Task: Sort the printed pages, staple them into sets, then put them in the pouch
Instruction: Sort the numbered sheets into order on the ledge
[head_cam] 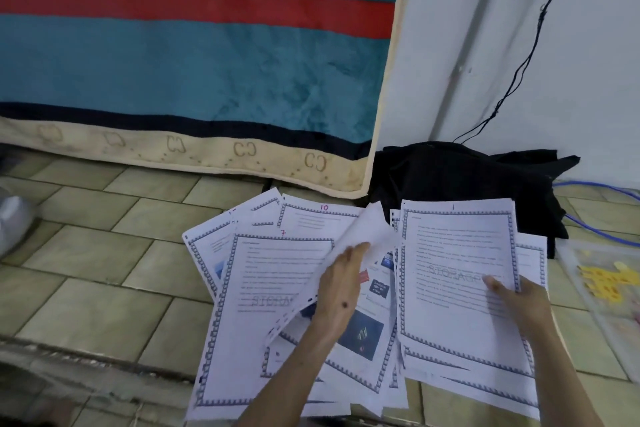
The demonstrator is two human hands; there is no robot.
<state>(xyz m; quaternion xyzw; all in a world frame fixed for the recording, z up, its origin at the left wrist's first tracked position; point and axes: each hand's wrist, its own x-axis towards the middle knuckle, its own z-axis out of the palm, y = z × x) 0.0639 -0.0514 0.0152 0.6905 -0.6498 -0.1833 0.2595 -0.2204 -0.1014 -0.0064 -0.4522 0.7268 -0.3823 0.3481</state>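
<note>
Several printed pages with patterned borders lie fanned out on the tiled floor. A page numbered 7 (266,305) sits at the left, one numbered 10 (318,217) behind it. My left hand (341,284) grips a lifted, curling sheet (367,236) above pages with colour pictures (362,333). My right hand (519,298) holds the right edge of a page numbered 1 (457,274), which tops a small stack. A clear plastic pouch (602,284) with yellow items inside lies at the far right. No stapler is visible.
An upright mattress covered in teal and red cloth (194,55) stands behind the pages. A black cloth heap (460,173) lies by the white wall, with a black cable (519,69) and a blue cable (595,232). A grey object (14,222) sits at the left edge.
</note>
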